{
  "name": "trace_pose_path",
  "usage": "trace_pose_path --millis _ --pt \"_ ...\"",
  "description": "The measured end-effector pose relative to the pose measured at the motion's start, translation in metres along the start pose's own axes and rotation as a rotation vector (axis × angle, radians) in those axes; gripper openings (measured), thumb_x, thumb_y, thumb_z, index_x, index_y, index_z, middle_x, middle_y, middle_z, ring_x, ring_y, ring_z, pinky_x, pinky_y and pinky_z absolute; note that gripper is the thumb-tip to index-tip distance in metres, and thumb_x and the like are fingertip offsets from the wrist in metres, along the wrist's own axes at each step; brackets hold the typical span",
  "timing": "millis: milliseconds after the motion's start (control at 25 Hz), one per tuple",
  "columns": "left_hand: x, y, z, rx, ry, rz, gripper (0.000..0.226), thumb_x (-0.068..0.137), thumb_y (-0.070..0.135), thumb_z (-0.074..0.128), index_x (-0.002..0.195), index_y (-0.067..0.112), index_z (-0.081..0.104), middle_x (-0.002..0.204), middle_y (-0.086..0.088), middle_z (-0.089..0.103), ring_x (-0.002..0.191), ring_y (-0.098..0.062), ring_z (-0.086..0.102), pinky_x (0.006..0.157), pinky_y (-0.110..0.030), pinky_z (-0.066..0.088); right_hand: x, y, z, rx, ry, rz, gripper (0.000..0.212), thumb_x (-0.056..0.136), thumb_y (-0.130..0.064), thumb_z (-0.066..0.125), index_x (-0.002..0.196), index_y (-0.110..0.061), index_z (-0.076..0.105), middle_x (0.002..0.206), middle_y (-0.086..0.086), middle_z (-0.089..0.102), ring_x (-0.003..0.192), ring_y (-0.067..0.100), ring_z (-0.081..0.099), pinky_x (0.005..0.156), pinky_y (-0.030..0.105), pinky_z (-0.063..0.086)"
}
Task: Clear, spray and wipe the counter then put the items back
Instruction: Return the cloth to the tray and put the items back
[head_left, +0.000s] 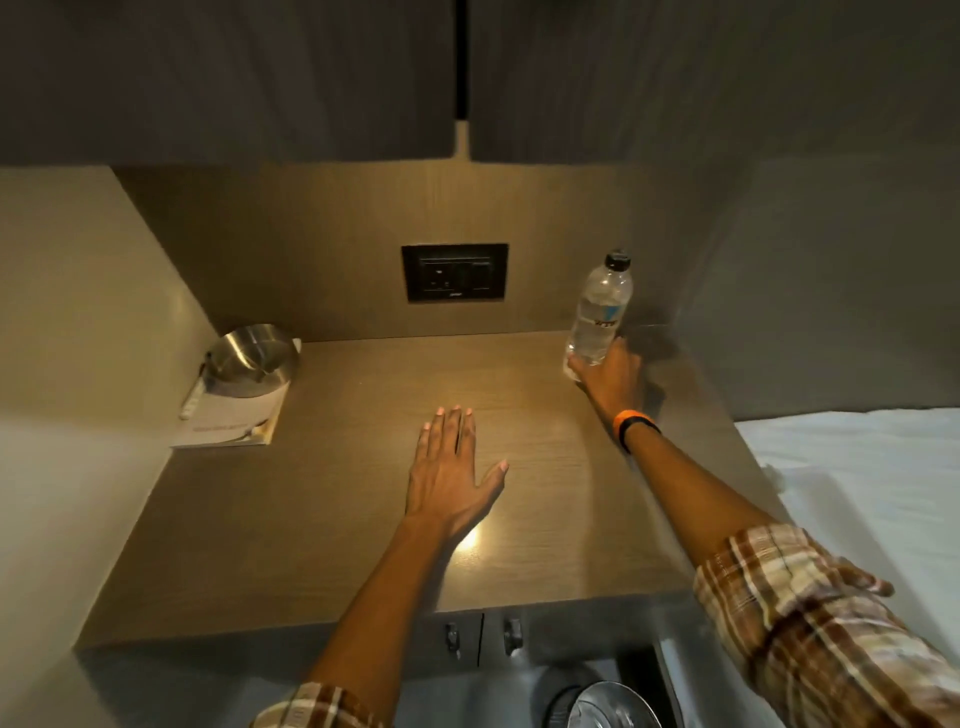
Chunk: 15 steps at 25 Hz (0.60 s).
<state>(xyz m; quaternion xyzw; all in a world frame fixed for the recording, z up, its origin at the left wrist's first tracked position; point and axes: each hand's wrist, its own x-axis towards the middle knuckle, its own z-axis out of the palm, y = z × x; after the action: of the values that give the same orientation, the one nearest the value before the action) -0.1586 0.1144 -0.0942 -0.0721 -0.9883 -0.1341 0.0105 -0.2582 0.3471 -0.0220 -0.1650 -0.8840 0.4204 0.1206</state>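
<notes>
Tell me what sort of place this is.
Probably a hotel room or small studio: a compact wood-look counter under dark wall cabinets, a white bed right beside it, and a booklet with a metal bowl set out like guest amenities.

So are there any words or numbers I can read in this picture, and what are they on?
None can be read for sure.
Water bottle label: dark letters and a blue mark, too blurred to read.
Booklet under the metal bowl: one line of print on the cover, too small and blurred.
Wall socket panel: a tiny mark at the bottom edge, unreadable.
</notes>
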Motion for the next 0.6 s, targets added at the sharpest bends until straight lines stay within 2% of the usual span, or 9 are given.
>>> trace_pose_path --millis 120,440,520,600 --pt "0.007 0.004 0.005 0.035 0.004 0.006 0.090 0.092 0.076 0.015 0.159 0.017 -0.001 0.168 -0.006 -0.002 0.154 -0.021 -0.010 0.125 -0.043 -0.004 0.020 0.018 -0.022 0.025 -0.004 -0.014 0.041 0.082 -0.043 0.075 0.110 -0.015 0.069 0.103 0.009 0.077 0.097 0.031 0.074 0.088 0.047 0.059" --pt "0.006 0.009 0.004 0.040 0.002 -0.012 0.090 0.092 0.074 0.016 0.159 0.017 -0.002 0.168 -0.006 -0.005 0.153 -0.019 -0.012 0.124 -0.042 -0.007 0.037 0.035 -0.028 0.059 -0.059 0.025 0.048 0.080 -0.044 0.075 0.115 -0.014 0.063 0.099 0.008 0.076 0.091 0.029 0.074 0.087 0.045 0.060" --pt "0.004 0.009 0.001 0.017 0.010 -0.014 0.090 0.092 0.074 0.016 0.159 0.017 -0.002 0.168 -0.005 -0.005 0.153 -0.019 -0.012 0.124 -0.041 -0.008 0.026 0.036 -0.026 0.132 -0.066 0.127 0.067 0.076 -0.046 0.079 0.129 -0.015 0.054 0.109 0.010 0.074 0.104 0.031 0.071 0.095 0.047 0.057" --pt "-0.003 0.000 -0.006 -0.019 0.025 -0.025 0.090 0.092 0.075 0.017 0.159 0.018 -0.002 0.168 -0.004 -0.006 0.153 -0.018 -0.013 0.122 -0.040 -0.010 0.001 0.031 -0.015 0.142 0.024 0.175 0.091 0.076 -0.039 0.082 0.149 -0.011 0.036 0.137 0.015 0.060 0.132 0.035 0.053 0.111 0.053 0.043"
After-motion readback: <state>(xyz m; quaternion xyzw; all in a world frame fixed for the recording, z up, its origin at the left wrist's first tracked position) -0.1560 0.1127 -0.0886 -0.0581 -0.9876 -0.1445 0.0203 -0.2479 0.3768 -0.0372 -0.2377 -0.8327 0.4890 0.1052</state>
